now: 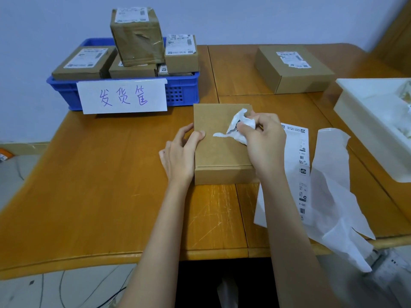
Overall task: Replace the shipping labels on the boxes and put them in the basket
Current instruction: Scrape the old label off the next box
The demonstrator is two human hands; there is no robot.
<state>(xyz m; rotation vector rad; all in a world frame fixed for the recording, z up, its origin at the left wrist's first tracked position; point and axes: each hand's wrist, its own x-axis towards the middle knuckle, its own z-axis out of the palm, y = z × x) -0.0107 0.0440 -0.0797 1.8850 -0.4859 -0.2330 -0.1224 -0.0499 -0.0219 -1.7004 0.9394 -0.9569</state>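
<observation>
A flat brown cardboard box [219,150] lies on the wooden table in front of me. My left hand [181,153] rests on its left edge, thumb on the lid. My right hand [263,141] pinches a crumpled white old label [238,126]; a strip of it still sticks to the lid. A strip of fresh shipping labels [299,165] lies right of the box, partly under my right arm. The blue basket [184,92] at the back left holds several labelled boxes, one stacked on top [138,36].
Another brown box with a torn label [291,67] sits at the back right. A white tray [367,121] with paper scraps stands at the far right. Loose white backing paper [333,196] hangs over the table's front right edge. A handwritten paper sign [122,96] is taped to the basket.
</observation>
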